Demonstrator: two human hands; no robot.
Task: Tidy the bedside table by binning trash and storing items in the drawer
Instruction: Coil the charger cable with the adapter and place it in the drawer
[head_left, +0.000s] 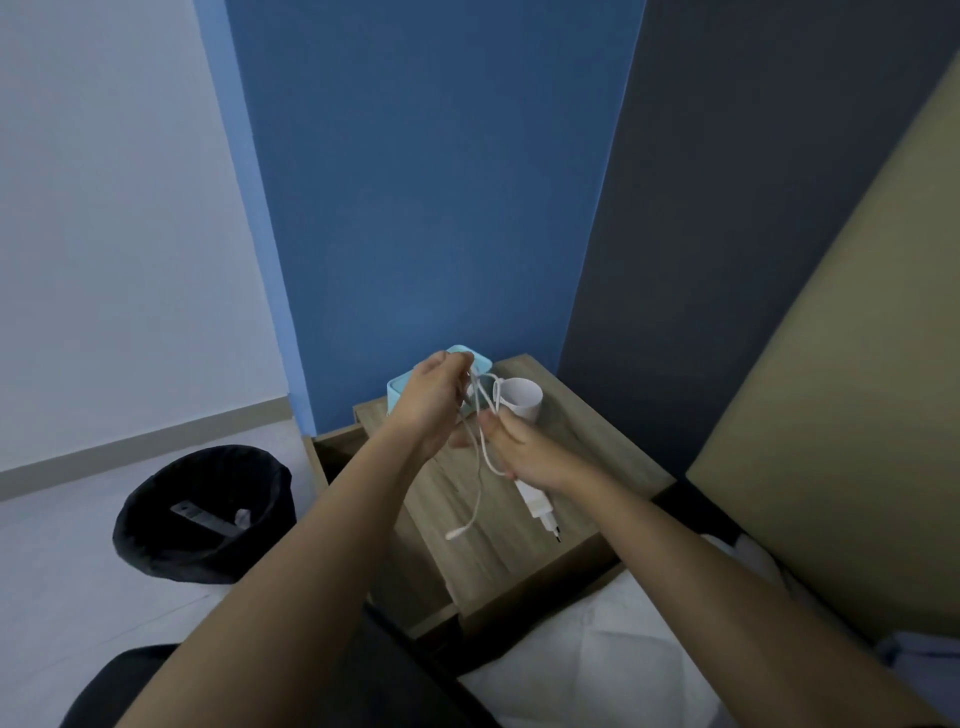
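A blue wall (426, 182) fills twelve o'clock, with a pale wall (104, 208) at ten and a tan headboard (857, 389) at three; white bedding (597, 654) lies at five o'clock, just beside the table; the wooden table (582, 467) stands at centre, set against the blue wall, and its drawer (332, 447) appears open on the nine o'clock side, though the inside is dark; a black bin (205, 514) sits on the floor at eight o'clock, well apart from the table, with some scraps in it; a light blue box (402, 387) stands at the table's far edge, partly hidden by the left hand; a white paper cup (522, 397) lies tilted just to the box's three o'clock; the left hand (434, 405) is raised over the table, fingers pinched shut on loops of the white cable (480, 452); the right hand (530, 452), just at its four o'clock, is closed around the same cable and the top of the white charger (535, 501); the charger's plug end points toward five o'clock, and the cable's free end (456, 533) dangles above the table at six o'clock from the hands.
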